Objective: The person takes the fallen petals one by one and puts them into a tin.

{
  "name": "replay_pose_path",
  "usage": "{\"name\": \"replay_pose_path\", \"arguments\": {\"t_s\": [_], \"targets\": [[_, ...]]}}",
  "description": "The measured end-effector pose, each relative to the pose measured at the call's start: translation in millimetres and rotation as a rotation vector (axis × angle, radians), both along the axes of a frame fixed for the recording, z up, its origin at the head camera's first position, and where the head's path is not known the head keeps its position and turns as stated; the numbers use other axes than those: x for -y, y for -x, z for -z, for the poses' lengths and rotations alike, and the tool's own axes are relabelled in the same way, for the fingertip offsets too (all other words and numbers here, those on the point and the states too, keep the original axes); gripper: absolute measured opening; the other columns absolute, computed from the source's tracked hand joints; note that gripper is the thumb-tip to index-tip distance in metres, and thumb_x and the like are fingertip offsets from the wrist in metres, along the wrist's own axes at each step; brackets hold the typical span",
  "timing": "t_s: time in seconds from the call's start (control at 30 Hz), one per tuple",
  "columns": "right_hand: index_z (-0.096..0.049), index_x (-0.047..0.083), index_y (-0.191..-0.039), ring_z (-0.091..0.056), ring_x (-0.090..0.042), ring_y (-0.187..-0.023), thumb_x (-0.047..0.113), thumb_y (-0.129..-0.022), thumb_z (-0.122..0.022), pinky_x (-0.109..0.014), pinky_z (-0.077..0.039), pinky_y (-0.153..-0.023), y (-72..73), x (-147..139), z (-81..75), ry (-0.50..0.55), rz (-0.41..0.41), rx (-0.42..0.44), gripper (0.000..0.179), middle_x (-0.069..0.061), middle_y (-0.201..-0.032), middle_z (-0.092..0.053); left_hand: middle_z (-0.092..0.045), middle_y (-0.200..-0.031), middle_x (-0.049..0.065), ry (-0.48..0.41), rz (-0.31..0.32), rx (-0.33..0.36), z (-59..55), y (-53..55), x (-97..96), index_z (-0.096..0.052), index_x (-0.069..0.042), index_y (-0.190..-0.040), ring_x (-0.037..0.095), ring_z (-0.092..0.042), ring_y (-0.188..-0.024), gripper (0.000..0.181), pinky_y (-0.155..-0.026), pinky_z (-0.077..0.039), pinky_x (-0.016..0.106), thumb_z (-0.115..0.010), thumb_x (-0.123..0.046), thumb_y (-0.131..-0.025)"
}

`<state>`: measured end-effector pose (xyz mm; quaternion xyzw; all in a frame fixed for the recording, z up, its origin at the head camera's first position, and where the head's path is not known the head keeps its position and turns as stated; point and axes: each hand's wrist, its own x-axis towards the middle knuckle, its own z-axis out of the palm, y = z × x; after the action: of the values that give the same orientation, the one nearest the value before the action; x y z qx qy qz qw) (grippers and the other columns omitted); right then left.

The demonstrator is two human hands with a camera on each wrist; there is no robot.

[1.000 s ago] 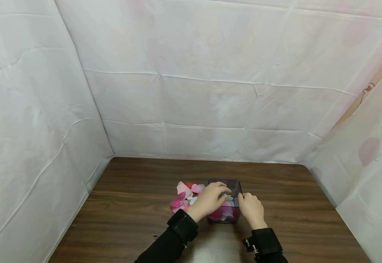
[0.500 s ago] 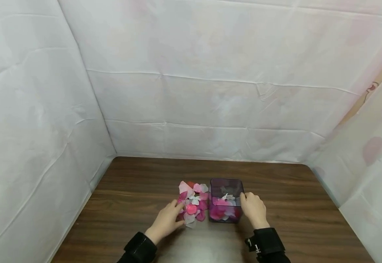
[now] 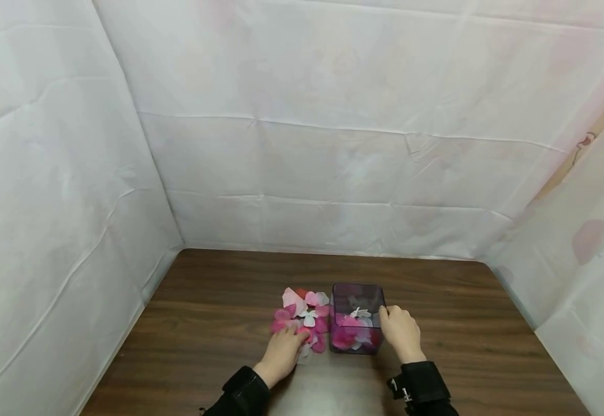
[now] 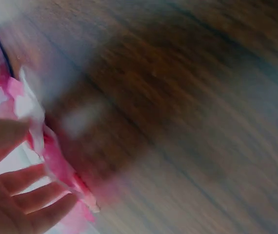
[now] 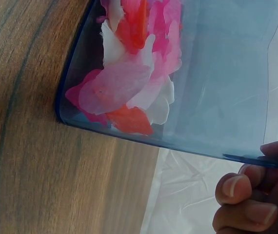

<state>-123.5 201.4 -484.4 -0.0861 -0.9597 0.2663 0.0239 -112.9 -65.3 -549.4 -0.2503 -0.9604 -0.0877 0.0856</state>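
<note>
Purple box (image 3: 355, 336), standing upright beside a petal pile (image 3: 307, 316), is being pinched at its rim by the right hand (image 3: 402, 332); the pile is being touched by the left hand (image 3: 281, 356), whose grip cannot be told through blur.

Setting: screened-off work area; wider room type indeterminable. Evidence: dark-brown wood-grain tabletop (image 3: 219, 289) with rounded far corners; creased white cloth-like hangings (image 3: 328, 162), faintly pink-printed, along left, rear, right sides.

Petals (image 3: 309, 317) on table (image 3: 213, 312), left of box (image 3: 361, 293).
</note>
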Motion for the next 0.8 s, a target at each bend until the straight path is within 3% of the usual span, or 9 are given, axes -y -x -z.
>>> {"name": "replay_pose_path", "arguments": {"t_s": [0.13, 0.33, 0.57, 0.7, 0.8], "targets": [[-0.057, 0.006, -0.067, -0.053, -0.022, -0.061, 0.025, -0.096, -0.038, -0.036, -0.036, -0.052, 0.1, 0.7, 0.9, -0.003, 0.0, -0.004, 0.039, -0.008, -0.066, -0.057, -0.066, -0.087, 0.001, -0.001, -0.009, -0.105, 3.3, 5.0, -5.1, -0.072, -0.015, -0.091, 0.021, -0.062, -0.08, 0.017, -0.066, -0.05, 0.034, -0.067, -0.006, -0.077], [-0.056, 0.006, -0.066, -0.055, -0.023, -0.062, 0.025, -0.096, -0.039, -0.035, -0.036, -0.052, 0.2, 2.3, -0.9, -0.004, 0.006, -0.018, 0.039, -0.009, -0.067, -0.059, -0.063, -0.075, 0.0, 0.01, -0.018, -0.213, 6.8, 13.6, -8.0, -0.072, -0.014, -0.072, 0.019, -0.058, -0.077, 0.011, -0.061, -0.048, 0.031, -0.069, -0.004, -0.073], [-0.054, 0.007, -0.064, -0.055, -0.023, -0.062, 0.026, -0.096, -0.039, -0.035, -0.036, -0.052, -0.9, 3.7, -0.8, -0.002, 0.009, -0.009, 0.04, -0.008, -0.065, -0.057, -0.063, -0.071, -0.002, -0.047, 0.0, -0.255, 4.7, 19.2, -5.4, -0.069, -0.014, -0.07, 0.018, -0.059, -0.069, 0.014, -0.057, -0.045, 0.029, -0.069, 0.0, -0.073], [-0.055, 0.007, -0.065, -0.057, -0.024, -0.062, 0.025, -0.096, -0.039, -0.036, -0.037, -0.052, -0.2, 2.3, 0.1, -0.004, 0.005, -0.017, 0.039, -0.009, -0.067, -0.059, -0.064, -0.071, -0.003, -0.143, 0.024, -0.273, -8.1, 23.6, -5.0, -0.071, -0.014, -0.075, 0.016, -0.058, -0.068, 0.01, -0.056, -0.042, 0.026, -0.071, -0.004, -0.075], [-0.057, 0.006, -0.067, -0.059, -0.027, -0.065, 0.025, -0.096, -0.039, -0.039, -0.039, -0.053, 0.9, 1.2, -0.8, -0.009, -0.003, -0.019, 0.039, -0.011, -0.07, -0.061, -0.062, -0.077, -0.001, -0.21, 0.058, -0.269, -20.9, 27.9, -6.6, -0.074, -0.012, -0.089, 0.015, -0.054, -0.072, 0.012, -0.062, -0.043, 0.025, -0.071, -0.006, -0.079]]}}
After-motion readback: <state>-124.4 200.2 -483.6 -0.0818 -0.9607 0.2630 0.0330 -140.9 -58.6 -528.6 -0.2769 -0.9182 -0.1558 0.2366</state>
